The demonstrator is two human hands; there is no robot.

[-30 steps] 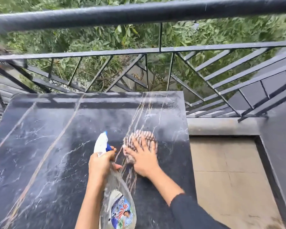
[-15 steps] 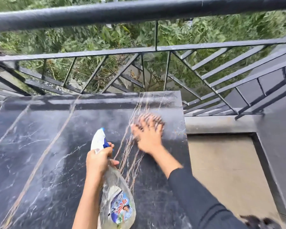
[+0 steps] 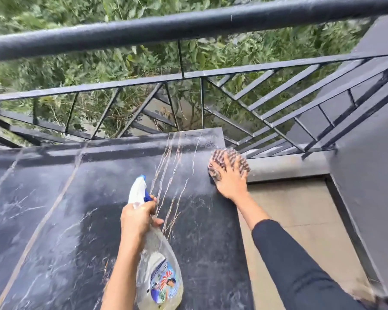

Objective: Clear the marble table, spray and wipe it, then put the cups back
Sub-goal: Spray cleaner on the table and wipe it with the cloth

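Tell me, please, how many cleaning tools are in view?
2: a spray bottle gripped in the left hand over the marble table, and a striped cloth pressed under the right hand at the table's far right edge. None looks hidden.

Black railing [image 3: 188, 25], green foliage [image 3: 65, 66] beyond; beige floor tiles [image 3: 300, 211], grey wall [image 3: 367, 186] right

Honestly, nothing here is actually readable. The only printed thing is the label [image 3: 162, 285] on the clear spray bottle [image 3: 159, 271]. It's got a blue edge, red rays fanning out and a small cartoon figure with dark hair. Whatever lettering is on it comes out as pure blur, so I can't give a brand, a product name or any numbers.
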